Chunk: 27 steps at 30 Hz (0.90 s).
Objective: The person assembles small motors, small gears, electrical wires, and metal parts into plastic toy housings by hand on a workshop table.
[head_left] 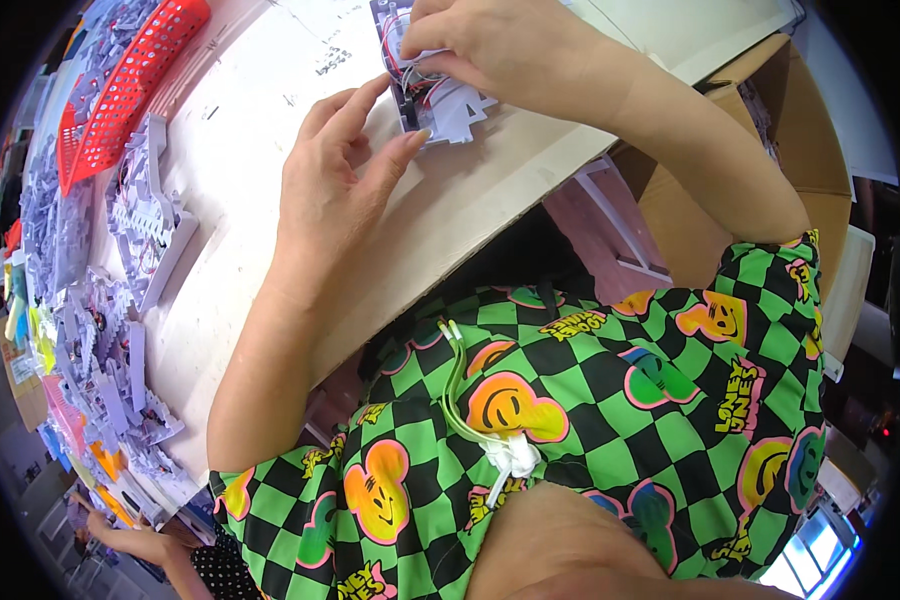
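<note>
Module (457,112) by L hand (332,165) (wide, touching it), under R hand (505,45) (narrow, grip unclear).

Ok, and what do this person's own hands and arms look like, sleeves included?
The left hand and right hand are ungloved, with no watch or bracelet visible on either wrist. The short sleeves are green-and-black checked, printed with bright cartoon figures outlined in pink.

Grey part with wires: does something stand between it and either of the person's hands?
Nothing visible stands between them. The left hand is at the left edge of the grey part, and the right hand is over its upper portion. The red basket is well apart.
</note>
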Each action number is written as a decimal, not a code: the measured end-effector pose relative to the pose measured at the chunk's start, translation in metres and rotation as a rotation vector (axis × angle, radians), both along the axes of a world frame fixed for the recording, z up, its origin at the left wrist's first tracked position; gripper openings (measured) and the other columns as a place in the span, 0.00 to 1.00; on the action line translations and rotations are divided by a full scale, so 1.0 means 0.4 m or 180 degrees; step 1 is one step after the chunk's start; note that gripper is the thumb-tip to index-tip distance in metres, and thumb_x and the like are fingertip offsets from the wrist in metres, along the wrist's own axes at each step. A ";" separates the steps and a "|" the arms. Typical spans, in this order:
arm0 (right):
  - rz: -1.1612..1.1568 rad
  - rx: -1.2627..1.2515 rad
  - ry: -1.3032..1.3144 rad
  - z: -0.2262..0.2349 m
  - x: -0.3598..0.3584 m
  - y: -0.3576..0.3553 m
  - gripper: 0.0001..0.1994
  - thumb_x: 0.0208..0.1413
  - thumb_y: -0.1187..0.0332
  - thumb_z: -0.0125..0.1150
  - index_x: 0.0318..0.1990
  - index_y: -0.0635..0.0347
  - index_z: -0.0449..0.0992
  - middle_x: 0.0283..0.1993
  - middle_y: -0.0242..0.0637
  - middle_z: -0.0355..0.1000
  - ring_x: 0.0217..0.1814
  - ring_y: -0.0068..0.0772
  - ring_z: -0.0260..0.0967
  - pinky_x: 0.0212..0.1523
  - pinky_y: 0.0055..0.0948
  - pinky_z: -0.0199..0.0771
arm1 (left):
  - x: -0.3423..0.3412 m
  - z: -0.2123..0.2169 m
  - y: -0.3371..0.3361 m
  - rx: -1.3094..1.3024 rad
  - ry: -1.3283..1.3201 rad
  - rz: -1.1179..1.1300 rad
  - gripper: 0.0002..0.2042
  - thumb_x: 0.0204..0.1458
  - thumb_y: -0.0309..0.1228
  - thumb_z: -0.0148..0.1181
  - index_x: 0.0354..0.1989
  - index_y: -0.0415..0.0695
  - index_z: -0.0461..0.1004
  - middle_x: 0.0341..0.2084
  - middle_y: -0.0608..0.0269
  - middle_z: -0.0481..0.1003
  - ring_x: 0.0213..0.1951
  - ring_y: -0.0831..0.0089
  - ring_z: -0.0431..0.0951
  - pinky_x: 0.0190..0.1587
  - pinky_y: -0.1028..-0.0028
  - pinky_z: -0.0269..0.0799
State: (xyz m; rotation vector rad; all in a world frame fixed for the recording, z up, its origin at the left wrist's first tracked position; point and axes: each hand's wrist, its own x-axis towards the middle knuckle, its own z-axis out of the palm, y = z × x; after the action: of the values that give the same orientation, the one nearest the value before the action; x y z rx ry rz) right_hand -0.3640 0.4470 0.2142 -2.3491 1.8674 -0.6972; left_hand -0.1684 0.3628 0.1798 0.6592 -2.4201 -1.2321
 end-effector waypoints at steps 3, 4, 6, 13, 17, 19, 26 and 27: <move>-0.0157 0.0157 0.0054 -0.013 -0.004 -0.005 0.03 0.49 0.72 0.58 0.29 0.62 0.75 0.32 0.44 0.71 0.39 0.47 0.70 0.43 0.38 0.71 | 0.000 0.000 0.009 -0.0035 0.0021 0.0009 0.25 0.47 0.35 0.68 0.55 0.43 0.72 0.41 0.57 0.73 0.32 0.72 0.70 0.37 0.74 0.70; -0.0151 0.0164 0.0054 -0.013 -0.005 -0.008 0.03 0.49 0.72 0.58 0.29 0.62 0.75 0.32 0.44 0.71 0.39 0.47 0.70 0.43 0.38 0.71 | 0.000 0.006 0.013 -0.0048 -0.0010 0.0016 0.25 0.47 0.35 0.67 0.55 0.44 0.72 0.40 0.57 0.73 0.32 0.72 0.70 0.38 0.73 0.70; 0.0003 0.0229 0.0065 -0.005 -0.009 -0.012 0.04 0.49 0.71 0.58 0.30 0.63 0.75 0.33 0.46 0.72 0.39 0.48 0.71 0.43 0.37 0.71 | -0.001 0.013 0.019 -0.0052 -0.0036 0.0023 0.25 0.47 0.35 0.67 0.55 0.44 0.72 0.40 0.58 0.73 0.33 0.71 0.70 0.38 0.73 0.70; -0.0253 0.1341 -0.1280 0.094 -0.027 -0.009 0.08 0.53 0.69 0.58 0.35 0.66 0.76 0.31 0.47 0.73 0.34 0.39 0.71 0.38 0.31 0.70 | 0.001 0.020 0.026 -0.0050 -0.0115 0.0052 0.25 0.48 0.36 0.66 0.55 0.44 0.71 0.40 0.57 0.74 0.35 0.68 0.72 0.41 0.71 0.71; -0.0020 0.1434 -0.1400 0.126 -0.024 -0.013 0.09 0.55 0.66 0.58 0.33 0.64 0.76 0.28 0.42 0.73 0.30 0.35 0.69 0.35 0.30 0.68 | 0.010 0.027 0.026 -0.0044 -0.0110 0.0055 0.25 0.48 0.36 0.66 0.55 0.44 0.71 0.40 0.56 0.74 0.37 0.67 0.73 0.41 0.70 0.71; -0.0333 0.2549 -0.0697 0.176 -0.016 -0.006 0.10 0.55 0.66 0.58 0.33 0.66 0.76 0.28 0.43 0.73 0.30 0.34 0.69 0.35 0.31 0.68 | 0.003 0.020 0.028 -0.0034 -0.0114 0.0039 0.25 0.48 0.36 0.66 0.55 0.44 0.71 0.41 0.56 0.74 0.37 0.67 0.73 0.42 0.70 0.71; 0.0199 0.0115 0.0127 0.070 -0.013 -0.046 0.08 0.52 0.68 0.58 0.29 0.65 0.75 0.33 0.46 0.72 0.38 0.46 0.72 0.40 0.36 0.72 | 0.008 0.027 0.030 -0.0040 -0.0181 0.0143 0.25 0.48 0.36 0.66 0.55 0.44 0.71 0.43 0.55 0.74 0.39 0.66 0.74 0.43 0.70 0.71; 0.0208 0.0013 0.0598 0.055 -0.016 -0.051 0.08 0.51 0.69 0.58 0.28 0.65 0.74 0.32 0.46 0.71 0.38 0.45 0.72 0.39 0.36 0.72 | 0.005 0.028 0.029 -0.0043 -0.0172 0.0127 0.25 0.48 0.36 0.66 0.55 0.44 0.71 0.43 0.55 0.74 0.39 0.66 0.74 0.43 0.70 0.71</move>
State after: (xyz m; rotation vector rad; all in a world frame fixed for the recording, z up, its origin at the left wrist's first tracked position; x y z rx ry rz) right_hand -0.3704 0.4265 0.2364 -2.5396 1.8471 -0.4809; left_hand -0.1666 0.3745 0.1910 0.7422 -2.4444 -1.1961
